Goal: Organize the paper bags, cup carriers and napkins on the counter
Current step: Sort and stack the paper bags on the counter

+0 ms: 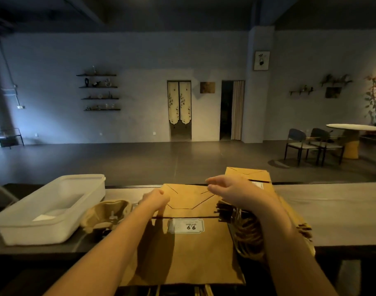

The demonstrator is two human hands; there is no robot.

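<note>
A flat brown paper bag (189, 248) with a white "9.9" label lies on the counter (332, 214) in front of me, its near end hanging over the front edge. My left hand (156, 199) grips the bag's left edge near the folded bottom. My right hand (229, 190) hovers just above the bag's far right corner, fingers relaxed and holding nothing. More brown bags (249, 175) with twisted handles (244, 236) lie stacked under my right forearm. A brown pulp cup carrier (107, 214) sits left of the bag.
A white plastic bin (52, 208) stands at the left of the counter, with a white sheet, possibly a napkin, lying inside. Beyond the counter is an open floor, with a round table and chairs (323, 144) at the far right.
</note>
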